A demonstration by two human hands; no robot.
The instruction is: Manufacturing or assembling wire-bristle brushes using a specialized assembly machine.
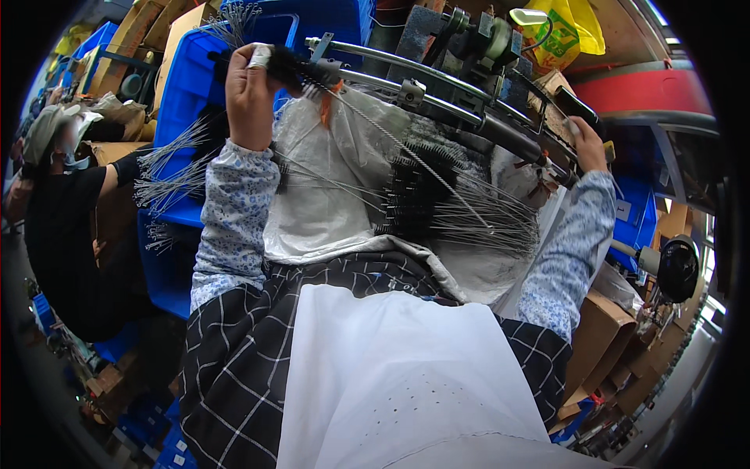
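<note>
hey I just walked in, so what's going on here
The person's left hand holds a black-bristled brush near the left end of a machine; the brush's twisted wire slants down to the right. The right hand is raised at the machine's other end, though its grip is unclear. More brushes lie on white sheeting, with a blue bin at left.

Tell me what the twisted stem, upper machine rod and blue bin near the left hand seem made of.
Twisted stem: probably metal wire, greyish, judging by its spiral ridges.
Upper machine rod: likely polished steel or plated metal; bright highlights run along it.
Blue bin: apparently moulded plastic, smooth-looking; its even colour suggests this.
</note>
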